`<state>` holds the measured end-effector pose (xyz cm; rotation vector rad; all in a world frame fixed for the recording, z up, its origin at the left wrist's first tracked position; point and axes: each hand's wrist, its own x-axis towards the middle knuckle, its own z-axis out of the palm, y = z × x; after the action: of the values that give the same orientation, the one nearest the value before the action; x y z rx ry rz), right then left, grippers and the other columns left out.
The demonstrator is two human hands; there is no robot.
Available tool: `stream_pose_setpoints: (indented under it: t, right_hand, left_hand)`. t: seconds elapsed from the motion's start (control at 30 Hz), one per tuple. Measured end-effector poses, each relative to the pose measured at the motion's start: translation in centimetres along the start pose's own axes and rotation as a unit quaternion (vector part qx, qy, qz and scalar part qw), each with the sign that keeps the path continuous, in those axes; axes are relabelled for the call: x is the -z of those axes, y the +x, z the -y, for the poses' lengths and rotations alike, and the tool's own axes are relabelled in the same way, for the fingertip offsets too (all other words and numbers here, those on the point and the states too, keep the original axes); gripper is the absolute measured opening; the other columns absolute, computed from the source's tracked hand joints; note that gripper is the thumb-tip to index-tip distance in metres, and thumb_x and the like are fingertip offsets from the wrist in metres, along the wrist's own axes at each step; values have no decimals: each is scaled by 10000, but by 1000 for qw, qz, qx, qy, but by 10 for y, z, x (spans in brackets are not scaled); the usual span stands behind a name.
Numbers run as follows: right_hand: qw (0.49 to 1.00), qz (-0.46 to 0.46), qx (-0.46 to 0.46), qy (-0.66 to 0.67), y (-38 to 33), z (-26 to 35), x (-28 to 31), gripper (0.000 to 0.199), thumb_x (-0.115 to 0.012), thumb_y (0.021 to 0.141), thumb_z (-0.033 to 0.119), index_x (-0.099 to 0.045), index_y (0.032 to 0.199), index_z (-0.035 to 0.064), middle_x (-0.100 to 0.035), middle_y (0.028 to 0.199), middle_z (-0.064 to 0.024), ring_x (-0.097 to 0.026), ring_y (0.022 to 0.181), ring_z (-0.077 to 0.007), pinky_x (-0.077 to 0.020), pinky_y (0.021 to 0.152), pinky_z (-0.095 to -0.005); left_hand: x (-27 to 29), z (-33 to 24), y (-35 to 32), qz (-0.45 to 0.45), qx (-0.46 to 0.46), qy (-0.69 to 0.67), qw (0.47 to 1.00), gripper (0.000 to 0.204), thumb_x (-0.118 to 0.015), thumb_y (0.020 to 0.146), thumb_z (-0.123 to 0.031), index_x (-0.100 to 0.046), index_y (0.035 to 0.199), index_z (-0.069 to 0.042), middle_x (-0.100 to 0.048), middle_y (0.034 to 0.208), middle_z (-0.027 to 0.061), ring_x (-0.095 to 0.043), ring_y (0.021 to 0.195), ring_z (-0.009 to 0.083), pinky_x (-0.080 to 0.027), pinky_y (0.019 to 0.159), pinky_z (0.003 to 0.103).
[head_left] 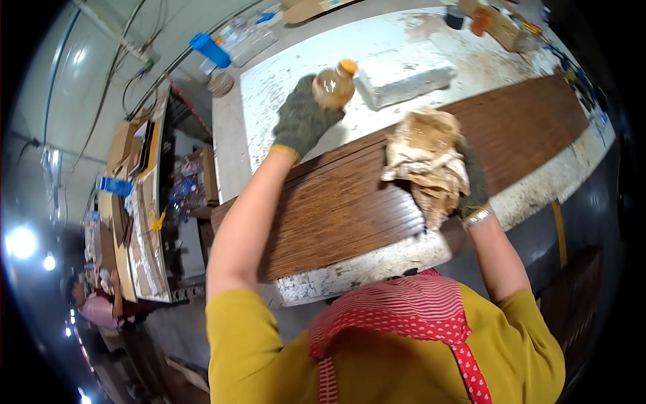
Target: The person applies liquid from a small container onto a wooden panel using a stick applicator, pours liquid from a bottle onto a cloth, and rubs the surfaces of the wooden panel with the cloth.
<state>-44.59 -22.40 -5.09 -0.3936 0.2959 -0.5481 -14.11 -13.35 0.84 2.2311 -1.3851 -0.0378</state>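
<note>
My left hand (303,118), in a dark green knitted glove with a yellow cuff, is closed around a small clear bottle (332,89) with an orange cap and brownish contents. It holds the bottle over the far side of a long brown wood-grain panel (336,219). In a similar glove, my right hand (475,182) grips a crumpled, brown-stained cloth (428,158) at the panel's middle. The cloth hides most of those fingers, and one end of it hangs toward the near edge. Parallel grooves run along parts of the panel.
Beyond the panel, a white wrapped block (407,77) lies on the stained white table (276,74). A blue bottle (210,50) is at the far left, a dark cup (455,17) at the far right. A cluttered shelf (151,236) and another person (101,303) are to the left.
</note>
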Motion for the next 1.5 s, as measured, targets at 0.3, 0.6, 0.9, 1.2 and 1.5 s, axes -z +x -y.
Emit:
stream_pose_setpoints:
  t: [0.3, 0.6, 0.9, 1.2, 1.5]
  right_hand:
    - [997, -73, 11, -39, -8, 13, 52, 515, -510, 958, 363, -465, 1348, 30, -550, 1322, -129, -568, 1151, -283, -459, 999, -432]
    - [971, -157, 75, -163, -5, 21, 53, 475, -509, 972, 304, -473, 1352, 22, -541, 1329, -114, -556, 1159, -233, -462, 989, -384]
    - [867, 40, 154, -473, 52, -62, -61, 445, -627, 907, 249, -497, 1266, 21, -591, 1152, -102, -603, 1019, -212, -508, 859, -352]
    - [299, 479, 131, -815, 99, -298, -203, 195, -673, 690, 19, -588, 843, 104, -625, 807, -78, -628, 832, -248, -492, 739, -401]
    - [219, 472, 193, -832, 90, -323, -231, 311, -720, 726, 124, -638, 1024, 95, -672, 970, -114, -663, 924, -256, -513, 877, -372]
  left_hand:
    - [-102, 63, 87, -163, 163, -401, 887, 803, -808, 655, -266, -340, 1280, -76, -532, 1227, 153, -555, 1117, 282, -458, 961, 374]
    - [21, 98, -1, -5, 112, -212, 971, 872, -762, 703, -542, -446, 1394, -114, -454, 1420, 149, -441, 1308, 293, -373, 1084, 380]
    - [111, 242, -275, -145, 265, -318, 899, 400, -424, 1007, -274, -492, 1326, -42, -551, 1267, 89, -555, 1097, 194, -429, 994, 319]
    - [-34, 379, -297, -118, 197, -649, 725, 475, -443, 1000, -331, -422, 1387, -55, -517, 1341, 103, -498, 1191, 197, -433, 992, 341]
    - [5, 325, -305, -153, 168, -63, 972, 464, -461, 939, -170, -412, 1389, -65, -499, 1374, 142, -519, 1212, 285, -402, 1030, 370]
